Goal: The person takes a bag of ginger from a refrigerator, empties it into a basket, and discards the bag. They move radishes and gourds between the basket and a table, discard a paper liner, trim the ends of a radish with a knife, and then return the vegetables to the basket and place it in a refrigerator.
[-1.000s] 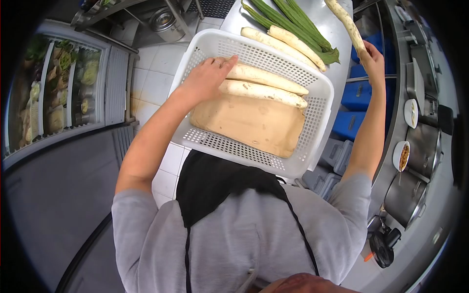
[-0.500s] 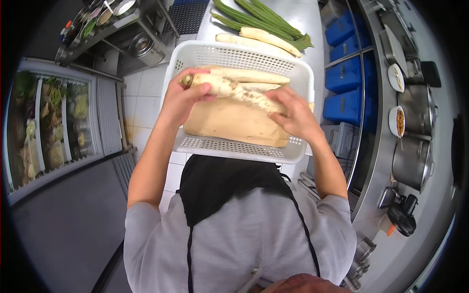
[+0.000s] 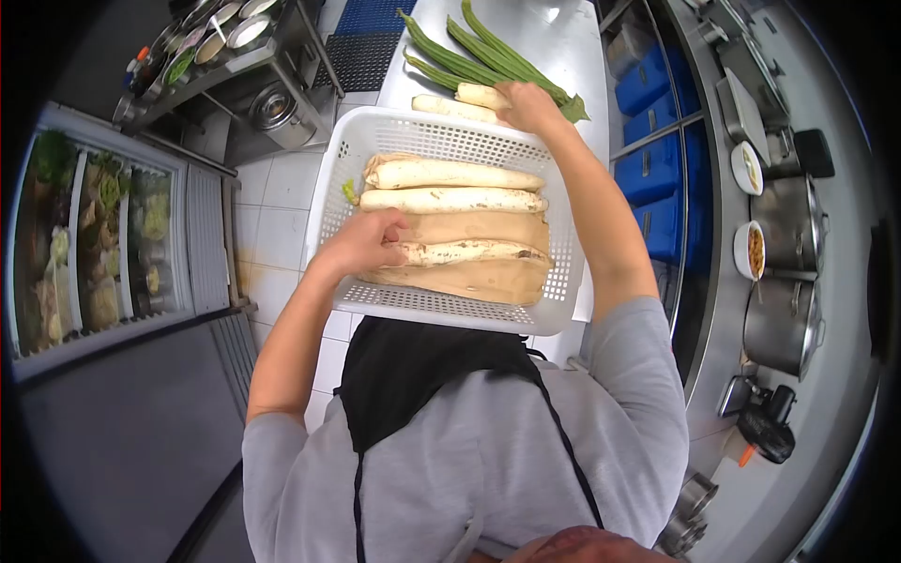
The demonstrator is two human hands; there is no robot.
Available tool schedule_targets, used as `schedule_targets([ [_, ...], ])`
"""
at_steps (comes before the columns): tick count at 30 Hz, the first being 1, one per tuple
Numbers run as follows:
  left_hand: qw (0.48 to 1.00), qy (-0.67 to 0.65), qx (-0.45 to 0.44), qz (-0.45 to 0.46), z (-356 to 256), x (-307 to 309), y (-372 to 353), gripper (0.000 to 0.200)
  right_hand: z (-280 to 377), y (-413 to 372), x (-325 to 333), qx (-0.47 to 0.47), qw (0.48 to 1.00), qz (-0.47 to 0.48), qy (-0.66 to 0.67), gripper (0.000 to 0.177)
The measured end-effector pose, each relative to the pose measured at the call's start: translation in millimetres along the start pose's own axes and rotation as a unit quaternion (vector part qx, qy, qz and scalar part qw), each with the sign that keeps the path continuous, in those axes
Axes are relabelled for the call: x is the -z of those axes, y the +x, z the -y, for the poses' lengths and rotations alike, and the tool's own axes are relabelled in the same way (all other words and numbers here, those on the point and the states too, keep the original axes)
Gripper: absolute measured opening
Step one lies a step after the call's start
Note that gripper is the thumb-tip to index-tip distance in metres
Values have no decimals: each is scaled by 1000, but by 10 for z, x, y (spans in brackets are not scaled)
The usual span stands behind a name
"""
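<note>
A white perforated basket (image 3: 436, 321) holds three long white radishes on brown paper (image 3: 469, 227). The nearest radish (image 3: 474, 251) has brown specks, and the fingers of my left hand (image 3: 364, 242) are closed round its left end. Two other radishes lie side by side toward the far wall, a middle one (image 3: 450, 200) and a far one (image 3: 450, 173). Beyond the basket, my right hand (image 3: 531, 106) grips a white radish (image 3: 479, 95) on the steel table, covering its right end. Another radish (image 3: 450, 109) lies just in front of that one.
Long green ridged gourds (image 3: 502, 58) lie on the steel table (image 3: 554, 23) past the radishes. Blue bins (image 3: 649, 178) stand under the right counter, which carries bowls and large pots (image 3: 784, 324). An open-topped fridge (image 3: 103, 225) with vegetables is at left.
The speckled radish held in both hands has come down onto the paper, nearest me. My right hand has left it and moved forward to a radish on the table.
</note>
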State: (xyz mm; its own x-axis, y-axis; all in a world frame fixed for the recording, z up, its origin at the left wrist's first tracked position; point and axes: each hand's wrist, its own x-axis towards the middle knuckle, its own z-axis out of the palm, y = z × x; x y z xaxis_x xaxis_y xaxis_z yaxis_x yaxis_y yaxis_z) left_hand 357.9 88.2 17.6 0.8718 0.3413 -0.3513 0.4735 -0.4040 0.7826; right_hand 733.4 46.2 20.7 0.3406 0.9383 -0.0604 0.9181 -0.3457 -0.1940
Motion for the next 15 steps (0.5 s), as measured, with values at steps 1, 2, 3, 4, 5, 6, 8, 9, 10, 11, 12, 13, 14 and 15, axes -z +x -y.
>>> schedule_targets([
  [1,1000,15,6,5,-42,-18,-19,45,-9,36,-30,1,1000,-18,13,41],
  [2,999,41,-4,6,-32,-55,-29,47,-39,54,-49,4,999,-34,24,45],
  [3,998,65,-14,7,-20,-95,-32,49,-75,67,-61,7,998,-49,35,48],
  [4,996,90,-25,6,-12,-126,-22,52,-147,77,-92,24,990,-64,120,51],
  [5,993,114,-42,-2,-8,-148,-19,49,-221,69,-105,40,975,-78,203,53],
  [6,989,139,-58,-11,-8,-170,-28,47,-293,76,-114,54,953,-89,285,56],
  [8,981,176,-81,-28,-14,-248,-19,43,-116,-184,188,44,909,-62,410,54],
  [9,977,192,-88,-38,-10,-274,-7,41,18,-336,379,35,878,-51,474,53],
  [10,973,207,-92,-42,1,-314,-35,39,129,-475,535,55,888,-34,455,52],
  [11,972,213,-92,-25,-17,-324,-41,37,234,-626,673,73,896,-13,438,52],
  [12,972,218,-91,-4,-51,-294,5,36,334,-772,742,89,901,9,424,51],
  [13,971,221,-89,19,-48,-301,30,35,429,-912,734,121,922,-1,368,51],
  [14,967,227,-113,14,-10,-301,47,32,519,-1000,733,156,938,-16,308,50],
  [15,968,223,-109,24,-1,-285,58,33,614,-1066,767,193,950,-36,243,50],
])
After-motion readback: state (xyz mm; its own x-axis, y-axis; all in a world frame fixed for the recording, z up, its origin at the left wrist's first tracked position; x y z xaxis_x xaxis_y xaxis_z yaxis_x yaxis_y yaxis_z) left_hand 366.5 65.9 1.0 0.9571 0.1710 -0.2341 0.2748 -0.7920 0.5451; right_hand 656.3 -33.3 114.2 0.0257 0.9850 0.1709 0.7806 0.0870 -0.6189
